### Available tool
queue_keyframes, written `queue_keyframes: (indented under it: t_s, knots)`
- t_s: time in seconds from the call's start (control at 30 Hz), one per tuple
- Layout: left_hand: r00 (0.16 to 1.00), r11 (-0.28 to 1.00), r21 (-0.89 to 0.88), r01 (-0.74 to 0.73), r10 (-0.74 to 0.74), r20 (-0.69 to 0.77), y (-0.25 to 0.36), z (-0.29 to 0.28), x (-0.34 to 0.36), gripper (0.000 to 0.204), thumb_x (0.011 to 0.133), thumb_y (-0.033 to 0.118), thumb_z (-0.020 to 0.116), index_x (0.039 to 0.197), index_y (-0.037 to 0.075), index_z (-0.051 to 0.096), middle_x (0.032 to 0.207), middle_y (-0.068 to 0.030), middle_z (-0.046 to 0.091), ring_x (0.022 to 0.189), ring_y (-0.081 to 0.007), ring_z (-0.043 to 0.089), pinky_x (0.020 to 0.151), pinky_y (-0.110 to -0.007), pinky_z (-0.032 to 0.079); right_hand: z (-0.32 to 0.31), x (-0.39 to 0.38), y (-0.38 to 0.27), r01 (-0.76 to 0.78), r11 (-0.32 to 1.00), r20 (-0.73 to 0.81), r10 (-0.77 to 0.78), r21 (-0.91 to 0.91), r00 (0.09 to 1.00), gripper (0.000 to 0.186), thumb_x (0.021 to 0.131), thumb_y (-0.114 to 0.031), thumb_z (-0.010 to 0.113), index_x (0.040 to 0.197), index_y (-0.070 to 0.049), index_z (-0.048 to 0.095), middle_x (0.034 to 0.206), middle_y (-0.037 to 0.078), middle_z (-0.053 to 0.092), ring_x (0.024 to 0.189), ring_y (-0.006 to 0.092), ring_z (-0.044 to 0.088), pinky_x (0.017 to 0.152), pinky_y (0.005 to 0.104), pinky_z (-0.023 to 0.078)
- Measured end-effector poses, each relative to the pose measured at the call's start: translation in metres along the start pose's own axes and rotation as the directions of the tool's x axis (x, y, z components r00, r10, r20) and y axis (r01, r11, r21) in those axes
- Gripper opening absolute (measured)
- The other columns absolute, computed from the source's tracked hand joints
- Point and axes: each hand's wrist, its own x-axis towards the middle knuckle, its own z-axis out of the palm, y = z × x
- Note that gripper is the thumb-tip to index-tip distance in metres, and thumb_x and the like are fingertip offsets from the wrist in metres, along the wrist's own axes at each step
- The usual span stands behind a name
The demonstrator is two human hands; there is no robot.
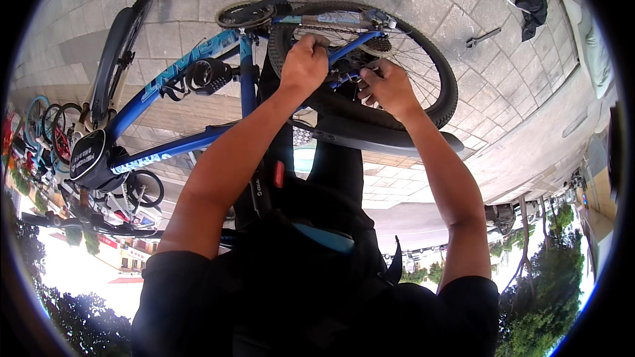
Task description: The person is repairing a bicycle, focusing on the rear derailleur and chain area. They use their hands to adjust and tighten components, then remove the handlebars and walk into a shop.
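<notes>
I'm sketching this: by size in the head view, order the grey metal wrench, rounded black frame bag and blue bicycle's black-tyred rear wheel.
Largest to smallest:
Rear wheel
Frame bag
Wrench

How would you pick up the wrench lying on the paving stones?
I'd grip the wrench around the middle of its handle, coming down from above, probably with the right hand, which is nearer. It seems to lie flat, so its upper side is free, and the slim, straight handle should fit curled fingers better than the wider head.
</notes>
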Motion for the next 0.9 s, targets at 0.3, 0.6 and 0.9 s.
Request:
queue_keyframes:
  t_s: [0.3, 0.6, 0.9]
  knots:
    - [1.000, 1.000, -0.020, 0.008, -0.008, 0.001, -0.004, 0.003, 0.003, 0.030, 0.096, 0.009, 0.047, 0.111, -0.001, 0.071, 0.097, -0.0179, 0.077, 0.092, -0.0274, 0.075, 0.085, -0.037, 0.057, -0.013, 0.018, 0.028, -0.255, 0.924, 0.262, 0.181, 0.284, 0.948, 0.026, 0.109, -0.020, 0.058, 0.119, 0.004, 0.055, 0.104, 0.021, 0.070, 0.090, 0.0308, 0.074, 0.072, 0.0413, 0.063]
    - [0.998, 0.998, -0.038, 0.054, -0.054, 0.011, 0.000, 0.000, 0.001, 0.025, 0.095, 0.017, 0.057, 0.109, 0.005, 0.073, 0.104, -0.0236, 0.075, 0.103, -0.0425, 0.072, 0.092, -0.046, 0.056, -0.008, 0.036, 0.036, -0.176, 0.952, 0.287, 0.100, 0.250, 0.953, 0.033, 0.109, -0.017, 0.056, 0.129, 0.009, 0.051, 0.106, 0.027, 0.069, 0.088, 0.0344, 0.075, 0.073, 0.0419, 0.064]
    - [1.000, 0.997, -0.070, 0.026, -0.027, -0.010, -0.005, 0.004, 0.003, 0.025, 0.094, 0.016, 0.056, 0.109, 0.005, 0.073, 0.104, -0.0218, 0.076, 0.103, -0.0420, 0.072, 0.091, -0.045, 0.056, -0.013, 0.038, 0.038, -0.164, 0.945, 0.268, 0.086, 0.283, 0.959, 0.031, 0.109, -0.015, 0.056, 0.128, 0.009, 0.053, 0.102, 0.024, 0.069, 0.085, 0.0329, 0.075, 0.073, 0.0413, 0.065]
